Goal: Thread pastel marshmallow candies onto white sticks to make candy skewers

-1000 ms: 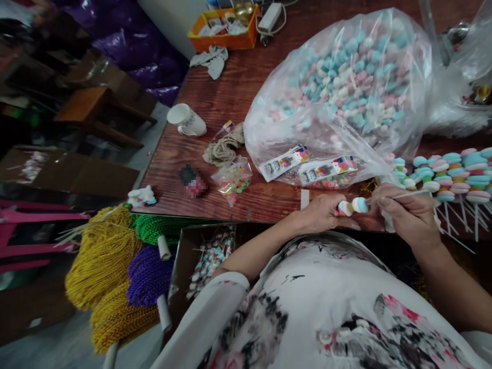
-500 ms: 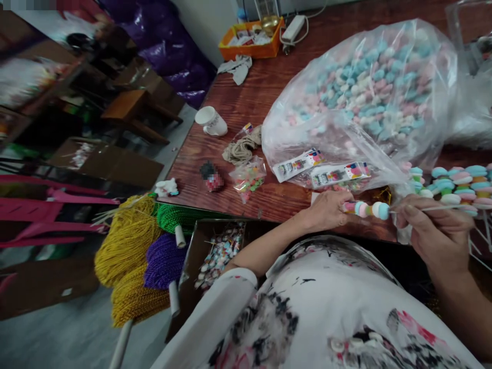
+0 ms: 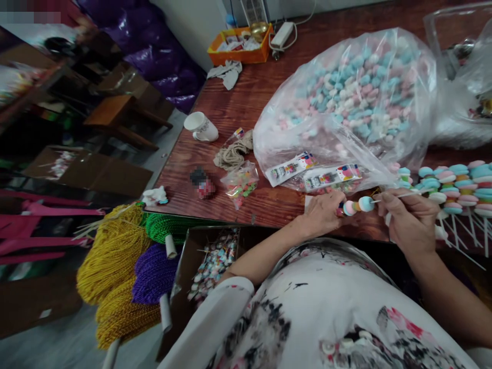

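At the table's front edge, my left hand [image 3: 326, 210] is closed around one end of a short row of marshmallows and candies [image 3: 358, 206], in pink, blue and white with an orange piece between. My right hand [image 3: 411, 220] pinches a thin white stick [image 3: 413, 193], whose tip meets the blue marshmallow at the row's right end. How deep the tip goes is hidden. Several marshmallow skewers [image 3: 455, 187] lie side by side to the right, their white sticks hanging over the edge. Behind my hands rests a large clear bag of marshmallows [image 3: 357, 92], with printed wrappers [image 3: 332, 177] at its front.
On the table [image 3: 180, 179] are a white mug [image 3: 202, 127], a coil of twine [image 3: 234, 152], a small candy bag [image 3: 242, 184] and an orange basket [image 3: 238, 55]. A box of candies [image 3: 213, 266] and yellow cord bundles [image 3: 111, 256] stand below at left.
The view has shifted slightly to the right. Both hands keep their grips, and the right hand has come a little closer to the left, more of the skewers now showing.
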Motion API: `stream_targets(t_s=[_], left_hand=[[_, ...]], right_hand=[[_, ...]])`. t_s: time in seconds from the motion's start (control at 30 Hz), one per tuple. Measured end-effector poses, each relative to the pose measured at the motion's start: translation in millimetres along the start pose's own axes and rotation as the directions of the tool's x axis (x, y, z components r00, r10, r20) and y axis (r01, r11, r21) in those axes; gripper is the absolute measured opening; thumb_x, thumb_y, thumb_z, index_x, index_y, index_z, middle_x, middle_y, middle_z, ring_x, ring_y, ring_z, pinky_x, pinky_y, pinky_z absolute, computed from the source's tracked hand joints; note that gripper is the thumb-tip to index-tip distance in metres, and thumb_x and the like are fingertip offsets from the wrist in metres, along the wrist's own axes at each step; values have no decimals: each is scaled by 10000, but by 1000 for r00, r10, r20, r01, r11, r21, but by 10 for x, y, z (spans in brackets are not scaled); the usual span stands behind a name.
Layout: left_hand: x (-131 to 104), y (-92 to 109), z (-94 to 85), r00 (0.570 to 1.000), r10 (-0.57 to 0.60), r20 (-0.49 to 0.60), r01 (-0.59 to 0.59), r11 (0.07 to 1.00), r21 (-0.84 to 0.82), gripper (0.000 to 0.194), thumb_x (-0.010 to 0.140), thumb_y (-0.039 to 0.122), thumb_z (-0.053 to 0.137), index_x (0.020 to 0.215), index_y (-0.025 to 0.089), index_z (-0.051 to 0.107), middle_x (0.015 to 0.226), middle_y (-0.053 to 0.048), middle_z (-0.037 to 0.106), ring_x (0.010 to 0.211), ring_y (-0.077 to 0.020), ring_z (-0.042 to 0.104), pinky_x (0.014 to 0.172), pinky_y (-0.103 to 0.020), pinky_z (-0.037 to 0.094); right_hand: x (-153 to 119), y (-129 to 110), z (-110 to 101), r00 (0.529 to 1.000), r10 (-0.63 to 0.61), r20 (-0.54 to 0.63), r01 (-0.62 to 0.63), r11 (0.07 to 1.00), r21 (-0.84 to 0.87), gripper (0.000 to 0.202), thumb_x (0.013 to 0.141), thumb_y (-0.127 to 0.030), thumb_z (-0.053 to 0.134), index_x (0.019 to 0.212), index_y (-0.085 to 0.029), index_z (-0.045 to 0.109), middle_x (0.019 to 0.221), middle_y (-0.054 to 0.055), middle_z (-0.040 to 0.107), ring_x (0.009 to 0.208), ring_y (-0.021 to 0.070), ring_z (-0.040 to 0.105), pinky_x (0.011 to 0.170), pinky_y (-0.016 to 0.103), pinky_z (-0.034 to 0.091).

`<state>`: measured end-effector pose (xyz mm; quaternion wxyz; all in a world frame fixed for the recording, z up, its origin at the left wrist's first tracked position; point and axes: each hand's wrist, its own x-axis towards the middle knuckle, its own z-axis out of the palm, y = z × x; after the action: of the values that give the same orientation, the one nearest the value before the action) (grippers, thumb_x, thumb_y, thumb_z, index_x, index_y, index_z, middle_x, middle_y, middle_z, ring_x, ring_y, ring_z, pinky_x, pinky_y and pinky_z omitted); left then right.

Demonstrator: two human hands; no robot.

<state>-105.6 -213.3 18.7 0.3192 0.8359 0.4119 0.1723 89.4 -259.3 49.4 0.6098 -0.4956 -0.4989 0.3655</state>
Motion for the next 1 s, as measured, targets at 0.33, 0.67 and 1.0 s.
stream_targets(t_s=[0.33,0.67,1.0], left_hand=[[118,-6,117,997,-65,51,82,838,-539,579,544,547,905,722,178,496,689,69,499,668,-98,453,640,-234,354],[-19,-155,53,997,-78,4,77,963,-260,547,781,304,754,1270,192,536,1194,-89,665,1031,-241,652,926,-369,492],[-45,54,55,879,39,476,394,503,-769,512,529,238,876,941,151,586,729,82,485,643,-67,439,613,-202,359]], right_hand=[[87,-65,20,944,-130,304,176,975,-132,152,914,-286,697,777,-244,747,669,15,662,641,183,600,647,353,470],[166,172,-41,991,67,-113,-30,953,303,155,827,-339,792,726,-230,750,709,-8,665,543,135,554,597,328,505],[187,78,-116,979,-31,202,-19,970,241,118,856,-353,768,795,-253,790,671,15,675,597,174,592,586,336,483]])
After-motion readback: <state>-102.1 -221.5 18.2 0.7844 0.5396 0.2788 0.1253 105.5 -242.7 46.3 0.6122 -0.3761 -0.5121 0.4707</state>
